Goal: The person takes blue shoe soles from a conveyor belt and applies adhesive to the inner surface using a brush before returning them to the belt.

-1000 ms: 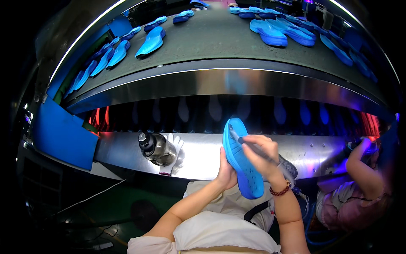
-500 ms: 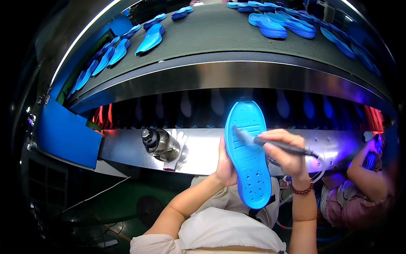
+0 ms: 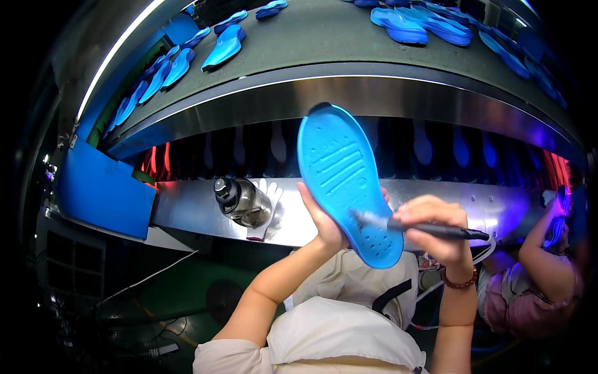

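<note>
A bright blue shoe sole (image 3: 339,168) is tilted in front of me, its ridged and holed face toward me and its top end leaning left. My left hand (image 3: 327,227) grips it round the lower middle, thumb along the left edge and fingertips showing at the right edge. My right hand (image 3: 445,248) is closed on a black-handled brush (image 3: 375,220), held like a pen. The pale, slightly blurred brush tip lies over the sole's lower part, just above the holes, and seems to touch it. A thin pale tube (image 3: 489,249) hangs by the handle's end.
Behind the metal ledge (image 3: 293,215) runs a dark conveyor belt (image 3: 305,47) bearing several blue soles (image 3: 224,48). A dark bottle (image 3: 244,202) and a white glove (image 3: 268,212) rest on the ledge. At the right, another person's arm (image 3: 539,243) holds blue pieces.
The sole has moved up and tilted left at its top. The brush has gone from the ridges near the upper part down toward the holes. My view has shifted slightly.
</note>
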`<state>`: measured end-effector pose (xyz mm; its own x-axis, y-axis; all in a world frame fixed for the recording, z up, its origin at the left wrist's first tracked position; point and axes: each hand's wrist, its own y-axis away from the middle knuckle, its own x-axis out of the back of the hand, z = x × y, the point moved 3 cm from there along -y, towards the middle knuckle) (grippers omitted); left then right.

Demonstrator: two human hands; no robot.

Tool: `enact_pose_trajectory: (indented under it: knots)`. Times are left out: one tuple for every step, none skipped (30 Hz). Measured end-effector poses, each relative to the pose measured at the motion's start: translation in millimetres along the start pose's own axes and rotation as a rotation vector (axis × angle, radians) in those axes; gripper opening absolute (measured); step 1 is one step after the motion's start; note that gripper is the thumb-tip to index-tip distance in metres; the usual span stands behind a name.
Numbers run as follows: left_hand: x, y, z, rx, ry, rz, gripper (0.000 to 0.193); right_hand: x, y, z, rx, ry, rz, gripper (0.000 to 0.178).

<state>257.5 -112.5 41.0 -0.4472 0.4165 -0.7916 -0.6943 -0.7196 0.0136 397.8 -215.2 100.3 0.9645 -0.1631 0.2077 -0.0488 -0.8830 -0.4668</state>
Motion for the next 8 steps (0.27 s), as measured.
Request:
enact_pose_trajectory:
  knots:
    - [2, -4, 0, -0.054, -0.001, -0.01, 0.112, 0, -3, 2, 0.032, 0.12, -0.016, 0.022]
    - [4, -5, 3, -0.074, 0.034, -0.057, 0.112, -4, -1, 0, 0.058, 0.114, -0.085, 0.021]
    - [7, -5, 7, -0.093, 0.069, -0.103, 0.112, -9, 2, -4, 0.084, 0.109, -0.154, 0.021]
    - [9, -5, 12, -0.111, 0.103, -0.15, 0.111, -13, 6, -8, 0.111, 0.105, -0.223, 0.02]
    - [10, -4, 17, -0.13, 0.125, -0.177, 0.111, -12, 11, -10, 0.09, 0.037, -0.274, 0.018]
    - [11, -5, 20, -0.137, 0.142, -0.139, 0.111, -9, 15, -10, 0.066, -0.056, -0.333, 0.018]
    - [10, -5, 23, -0.144, 0.16, -0.101, 0.11, -5, 16, -5, 0.059, -0.074, -0.24, 0.021]
    - [6, -6, 25, -0.152, 0.18, -0.063, 0.11, -1, 17, 4, 0.051, -0.089, -0.15, 0.024]
